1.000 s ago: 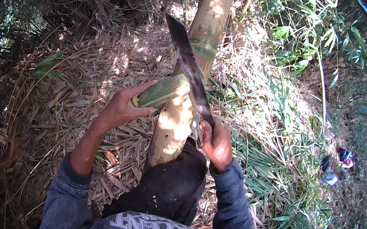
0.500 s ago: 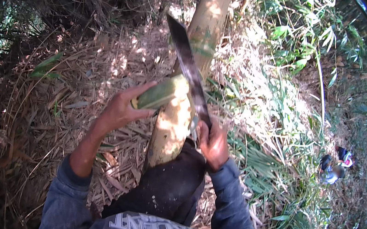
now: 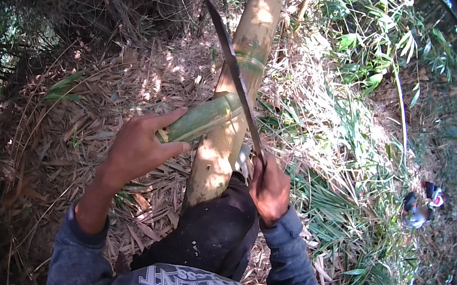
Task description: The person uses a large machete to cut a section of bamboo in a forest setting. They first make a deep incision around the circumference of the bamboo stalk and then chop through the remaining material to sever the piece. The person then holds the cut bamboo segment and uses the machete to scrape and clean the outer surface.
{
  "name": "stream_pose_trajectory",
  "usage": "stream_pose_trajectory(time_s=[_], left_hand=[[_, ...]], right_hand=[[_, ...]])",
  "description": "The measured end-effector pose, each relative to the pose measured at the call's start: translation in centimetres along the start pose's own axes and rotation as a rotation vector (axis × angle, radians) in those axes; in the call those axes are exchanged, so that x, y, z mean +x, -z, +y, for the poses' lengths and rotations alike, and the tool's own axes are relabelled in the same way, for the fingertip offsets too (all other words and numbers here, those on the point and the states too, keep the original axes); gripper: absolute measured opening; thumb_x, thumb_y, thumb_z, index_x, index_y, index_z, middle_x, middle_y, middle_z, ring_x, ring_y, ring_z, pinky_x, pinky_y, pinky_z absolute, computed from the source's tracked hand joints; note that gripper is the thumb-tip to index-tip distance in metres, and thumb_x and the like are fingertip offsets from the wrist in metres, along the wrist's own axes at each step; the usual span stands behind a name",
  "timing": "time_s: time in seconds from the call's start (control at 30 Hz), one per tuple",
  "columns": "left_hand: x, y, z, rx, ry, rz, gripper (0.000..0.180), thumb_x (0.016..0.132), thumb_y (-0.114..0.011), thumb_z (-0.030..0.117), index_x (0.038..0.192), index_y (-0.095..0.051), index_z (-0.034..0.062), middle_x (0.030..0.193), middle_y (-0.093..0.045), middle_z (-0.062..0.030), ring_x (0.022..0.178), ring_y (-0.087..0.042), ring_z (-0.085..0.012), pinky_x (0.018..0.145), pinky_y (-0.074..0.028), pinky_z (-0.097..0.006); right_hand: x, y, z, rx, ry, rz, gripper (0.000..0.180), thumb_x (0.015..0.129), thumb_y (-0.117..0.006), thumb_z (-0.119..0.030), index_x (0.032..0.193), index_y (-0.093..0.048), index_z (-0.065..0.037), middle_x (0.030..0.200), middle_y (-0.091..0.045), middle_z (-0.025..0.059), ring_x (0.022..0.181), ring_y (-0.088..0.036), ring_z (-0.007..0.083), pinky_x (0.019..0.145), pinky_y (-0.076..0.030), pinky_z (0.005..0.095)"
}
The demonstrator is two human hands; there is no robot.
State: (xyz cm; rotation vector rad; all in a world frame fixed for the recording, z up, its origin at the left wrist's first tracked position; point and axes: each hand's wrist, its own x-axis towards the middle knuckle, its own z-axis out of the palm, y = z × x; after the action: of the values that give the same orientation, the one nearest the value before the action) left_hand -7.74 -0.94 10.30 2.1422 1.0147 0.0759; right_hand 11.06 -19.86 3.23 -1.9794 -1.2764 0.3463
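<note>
My left hand point(image 3: 139, 143) grips one end of a short green bamboo section point(image 3: 200, 118), fingers and thumb on either side of it. The section's far end lies over a thick yellowish bamboo pole point(image 3: 217, 161). In my right hand point(image 3: 269, 189) is the handle of a machete point(image 3: 236, 74), its long dark blade slanting up and to the left. Seen nearly edge-on, the blade passes across the pole, by the section's far end; whether the two touch I cannot tell.
The pole runs from my dark-trousered leg point(image 3: 209, 226) away to the top. Dry bamboo leaves point(image 3: 103, 126) cover the ground. Green fronds point(image 3: 312, 205) lie at the right, leafy stems point(image 3: 376, 52) rise at the upper right, and a person point(image 3: 419, 208) is farther off.
The machete has turned so its blade shows more edge-on, and its tip is slightly higher. My left hand has shifted a little left and down, with the bamboo section tilting slightly.
</note>
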Motion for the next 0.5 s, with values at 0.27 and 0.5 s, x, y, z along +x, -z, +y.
stream_pose_trajectory(time_s=[0.27,0.5], left_hand=[[0.4,0.1,1.0,0.073,-0.043,0.021,0.062,0.072,-0.08,0.021,0.129,-0.061,0.004,0.096,-0.072,-0.019,0.066,-0.07,-0.0199,0.068,-0.054,-0.034],[0.4,0.5,1.9,0.039,-0.001,-0.01,0.063,0.074,-0.08,0.025,0.13,-0.06,0.0046,0.101,-0.071,-0.0204,0.08,-0.071,-0.0217,0.076,-0.054,-0.033]], right_hand=[[0.9,-0.2,-1.3,0.041,0.138,0.06,0.018,0.089,-0.062,-0.002,0.106,-0.056,-0.002,0.08,-0.064,0.0195,0.063,-0.063,0.0398,0.054,-0.048,0.0464],[-0.2,-2.6,3.1,-0.218,0.05,-0.107,0.02,0.097,-0.056,-0.02,0.088,-0.047,-0.005,0.067,-0.058,0.02,0.057,-0.058,0.0408,0.047,-0.043,0.048]])
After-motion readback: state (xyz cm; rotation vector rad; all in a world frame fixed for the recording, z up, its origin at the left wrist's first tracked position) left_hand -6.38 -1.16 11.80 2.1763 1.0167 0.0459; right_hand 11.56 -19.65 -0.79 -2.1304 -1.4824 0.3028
